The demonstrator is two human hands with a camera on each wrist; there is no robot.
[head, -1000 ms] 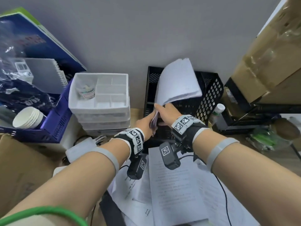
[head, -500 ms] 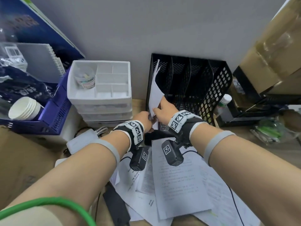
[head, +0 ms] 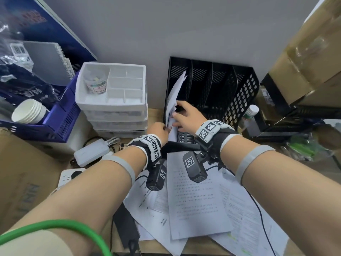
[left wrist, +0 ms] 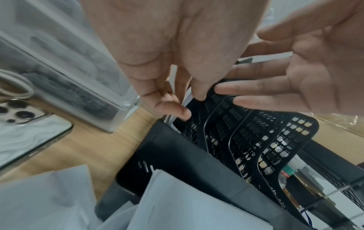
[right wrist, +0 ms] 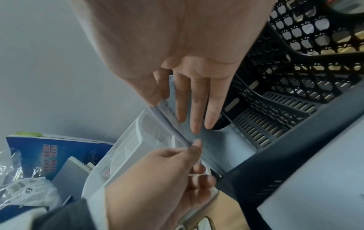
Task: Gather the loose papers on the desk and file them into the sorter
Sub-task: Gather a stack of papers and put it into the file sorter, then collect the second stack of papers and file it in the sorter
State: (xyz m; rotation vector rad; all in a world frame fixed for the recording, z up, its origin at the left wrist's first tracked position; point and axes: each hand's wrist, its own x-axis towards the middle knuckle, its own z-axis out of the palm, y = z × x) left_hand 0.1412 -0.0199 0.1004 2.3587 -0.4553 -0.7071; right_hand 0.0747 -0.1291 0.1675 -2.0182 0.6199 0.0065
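Observation:
A black mesh sorter [head: 217, 89] with several slots stands against the wall. A stack of white paper [head: 175, 91] stands in its leftmost slot and leans left. My left hand [head: 160, 129] pinches the stack's lower near edge between thumb and fingers [left wrist: 173, 109]. My right hand [head: 182, 115] lies beside the stack with straight fingers [right wrist: 197, 112] along its right face [right wrist: 214, 144] and the thumb at its edge. Several loose printed sheets [head: 195, 196] lie spread on the desk under my forearms; they also show in both wrist views [left wrist: 187, 205] [right wrist: 319, 179].
A white drawer organiser [head: 110, 97] stands left of the sorter, with a blue crate [head: 60, 117] of paper cups [head: 27, 111] beyond it. A phone [left wrist: 25, 124], a power bank [head: 91, 153] and cables lie near my left wrist. Cardboard boxes [head: 313, 52] and a bottle [head: 249, 115] stand on the right.
The paper stack went from held up and curled above the sorter to standing down in the leftmost slot. My right hand slid forward along it and loosened its hold; my left hand stayed at the near edge.

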